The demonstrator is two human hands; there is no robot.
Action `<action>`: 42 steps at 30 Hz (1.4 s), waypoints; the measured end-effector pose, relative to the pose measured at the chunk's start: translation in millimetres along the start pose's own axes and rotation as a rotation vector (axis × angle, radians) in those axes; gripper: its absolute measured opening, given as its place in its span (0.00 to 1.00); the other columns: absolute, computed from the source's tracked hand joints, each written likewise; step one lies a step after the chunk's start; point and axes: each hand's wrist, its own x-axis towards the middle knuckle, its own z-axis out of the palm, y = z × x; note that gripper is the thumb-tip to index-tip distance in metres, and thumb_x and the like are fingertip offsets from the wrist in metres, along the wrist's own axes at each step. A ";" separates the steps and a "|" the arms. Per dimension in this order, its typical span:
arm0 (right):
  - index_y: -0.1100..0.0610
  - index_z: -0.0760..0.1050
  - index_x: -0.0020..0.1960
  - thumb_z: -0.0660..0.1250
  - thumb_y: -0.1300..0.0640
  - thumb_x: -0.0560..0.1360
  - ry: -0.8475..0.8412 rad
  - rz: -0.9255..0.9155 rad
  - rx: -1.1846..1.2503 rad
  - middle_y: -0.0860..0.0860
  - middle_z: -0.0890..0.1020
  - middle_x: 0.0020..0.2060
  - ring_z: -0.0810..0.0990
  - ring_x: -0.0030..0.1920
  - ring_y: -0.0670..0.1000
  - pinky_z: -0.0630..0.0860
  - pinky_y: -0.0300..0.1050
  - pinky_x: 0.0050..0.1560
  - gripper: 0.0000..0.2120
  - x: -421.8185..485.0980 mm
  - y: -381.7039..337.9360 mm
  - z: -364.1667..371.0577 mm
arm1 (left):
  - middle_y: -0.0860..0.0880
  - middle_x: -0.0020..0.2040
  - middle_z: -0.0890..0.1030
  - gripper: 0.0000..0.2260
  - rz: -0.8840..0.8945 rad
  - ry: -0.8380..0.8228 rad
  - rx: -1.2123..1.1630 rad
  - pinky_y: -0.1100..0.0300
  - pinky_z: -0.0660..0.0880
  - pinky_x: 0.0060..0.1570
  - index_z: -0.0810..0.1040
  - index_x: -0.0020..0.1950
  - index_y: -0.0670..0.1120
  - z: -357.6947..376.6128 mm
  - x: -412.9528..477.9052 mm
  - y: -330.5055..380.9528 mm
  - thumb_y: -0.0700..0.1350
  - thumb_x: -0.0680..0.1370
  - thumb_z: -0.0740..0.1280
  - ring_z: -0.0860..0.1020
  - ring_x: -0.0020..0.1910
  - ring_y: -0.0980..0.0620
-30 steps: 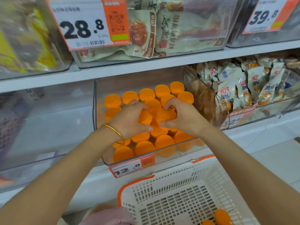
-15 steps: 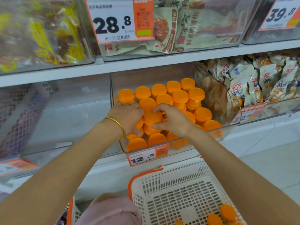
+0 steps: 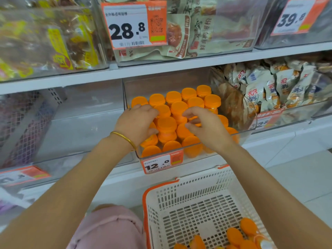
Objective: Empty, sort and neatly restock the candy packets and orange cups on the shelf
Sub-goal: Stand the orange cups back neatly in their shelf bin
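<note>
Several orange-lidded cups [image 3: 166,124] stand packed and partly stacked in a clear bin [image 3: 190,147] on the middle shelf. My left hand [image 3: 136,124], with a gold bangle on the wrist, reaches over the bin's left side. Its fingers and thumb curl round a cup that is mostly hidden under the palm. My right hand [image 3: 206,127] hovers over the cups on the right with loosely curled, spread fingers that hold nothing. More orange cups [image 3: 233,236] lie in a white basket [image 3: 179,187] below. Candy packets [image 3: 283,83] fill the bin to the right.
A 12.0 price tag [image 3: 158,165] hangs on the cup bin's front. To its left is a clear bin [image 3: 71,123] with nothing visible inside. The upper shelf holds bins of snack packets [image 3: 188,36]. My pink-clad knee [image 3: 111,229] is beside the basket.
The view has shifted left and closer. My right hand has let go of the cup it held and opened its fingers. My left hand stays on the cups at the left.
</note>
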 end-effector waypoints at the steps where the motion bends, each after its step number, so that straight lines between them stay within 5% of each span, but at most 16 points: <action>1: 0.55 0.75 0.58 0.67 0.63 0.76 0.042 0.006 0.054 0.51 0.79 0.55 0.77 0.50 0.47 0.74 0.35 0.49 0.11 -14.2 -2.2 -9.1 | 0.46 0.61 0.75 0.21 0.045 0.136 -0.095 0.47 0.72 0.56 0.72 0.66 0.48 -0.3 -8.1 6.3 0.52 0.74 0.67 0.73 0.60 0.43; 4: 0.54 0.75 0.54 0.65 0.64 0.77 0.077 0.102 0.270 0.49 0.80 0.49 0.80 0.45 0.48 0.79 0.40 0.42 0.08 -61.9 4.7 -23.0 | 0.47 0.50 0.79 0.16 0.269 0.445 -0.378 0.56 0.74 0.41 0.76 0.58 0.46 0.6 -39.9 47.2 0.51 0.75 0.62 0.77 0.46 0.50; 6: 0.58 0.75 0.55 0.64 0.63 0.78 0.007 0.237 0.322 0.51 0.79 0.47 0.82 0.42 0.50 0.80 0.45 0.40 0.06 -93.4 29.1 -13.8 | 0.50 0.49 0.79 0.14 0.347 0.388 -0.462 0.59 0.71 0.36 0.77 0.58 0.47 19.5 -56.0 83.5 0.51 0.76 0.61 0.76 0.42 0.53; 11: 0.60 0.74 0.53 0.63 0.62 0.79 -0.303 0.651 0.201 0.58 0.79 0.43 0.81 0.41 0.56 0.79 0.48 0.40 0.04 -168.7 126.2 61.9 | 0.50 0.61 0.74 0.15 0.241 -0.458 -0.425 0.60 0.70 0.47 0.71 0.66 0.50 132.0 -67.4 151.9 0.49 0.79 0.62 0.74 0.54 0.51; 14: 0.60 0.73 0.56 0.64 0.60 0.78 -0.557 0.757 0.114 0.56 0.77 0.44 0.77 0.40 0.55 0.76 0.50 0.40 0.07 -211.8 172.7 113.8 | 0.46 0.67 0.71 0.20 0.170 -0.748 -0.324 0.56 0.72 0.57 0.67 0.70 0.47 218.7 -82.7 169.6 0.49 0.79 0.64 0.72 0.62 0.47; 17: 0.54 0.72 0.65 0.67 0.57 0.77 -0.773 0.685 -0.011 0.55 0.74 0.61 0.76 0.54 0.54 0.76 0.49 0.52 0.17 -240.3 201.1 156.1 | 0.44 0.72 0.64 0.28 0.088 -0.956 -0.262 0.52 0.71 0.63 0.61 0.73 0.47 291.2 -108.7 177.1 0.50 0.77 0.67 0.70 0.66 0.45; 19: 0.52 0.67 0.70 0.69 0.54 0.75 -0.909 0.563 -0.101 0.54 0.66 0.70 0.67 0.68 0.56 0.71 0.51 0.63 0.25 -249.3 216.5 179.2 | 0.44 0.75 0.58 0.35 0.017 -1.086 -0.260 0.51 0.68 0.65 0.53 0.76 0.46 325.2 -128.4 177.3 0.51 0.75 0.69 0.66 0.69 0.44; 22: 0.47 0.60 0.74 0.72 0.54 0.73 -1.065 0.452 -0.190 0.55 0.48 0.76 0.56 0.73 0.62 0.66 0.59 0.67 0.34 -259.2 234.2 206.8 | 0.42 0.74 0.59 0.43 -0.106 -1.238 -0.260 0.52 0.69 0.63 0.46 0.77 0.44 359.7 -152.9 180.0 0.53 0.73 0.71 0.66 0.69 0.43; 27: 0.40 0.59 0.72 0.75 0.47 0.68 -1.152 0.328 -0.319 0.51 0.37 0.76 0.54 0.73 0.64 0.71 0.61 0.62 0.39 -278.3 247.2 238.4 | 0.43 0.66 0.69 0.53 -0.001 -1.307 -0.215 0.51 0.76 0.54 0.44 0.76 0.48 392.1 -169.1 191.4 0.57 0.63 0.75 0.75 0.56 0.44; 31: 0.40 0.58 0.71 0.76 0.48 0.66 -1.090 0.260 -0.384 0.51 0.35 0.76 0.57 0.70 0.65 0.73 0.58 0.56 0.41 -285.0 250.6 248.3 | 0.42 0.64 0.72 0.55 0.072 -1.295 -0.226 0.50 0.77 0.49 0.34 0.75 0.51 395.6 -177.2 197.2 0.51 0.66 0.76 0.78 0.52 0.43; 34: 0.43 0.59 0.71 0.77 0.48 0.65 -1.066 0.344 -0.322 0.51 0.37 0.76 0.56 0.71 0.66 0.71 0.59 0.61 0.40 -288.1 255.6 248.1 | 0.44 0.53 0.77 0.51 -0.018 -1.295 -0.312 0.49 0.79 0.47 0.36 0.74 0.51 400.4 -180.5 200.6 0.48 0.68 0.74 0.79 0.45 0.44; 38: 0.44 0.61 0.71 0.74 0.50 0.69 -0.800 0.637 -0.128 0.52 0.42 0.76 0.56 0.71 0.65 0.69 0.59 0.64 0.35 -279.6 268.3 242.7 | 0.45 0.56 0.73 0.49 -0.256 -1.207 -0.626 0.56 0.74 0.44 0.41 0.75 0.47 403.2 -167.2 196.8 0.43 0.68 0.75 0.74 0.46 0.48; 42: 0.45 0.60 0.73 0.73 0.48 0.71 -0.671 0.781 -0.022 0.56 0.54 0.73 0.64 0.69 0.62 0.72 0.56 0.63 0.35 -270.7 286.0 238.7 | 0.48 0.51 0.71 0.46 -0.456 -0.991 -0.796 0.52 0.77 0.49 0.46 0.73 0.51 408.8 -146.8 194.4 0.43 0.65 0.74 0.74 0.48 0.49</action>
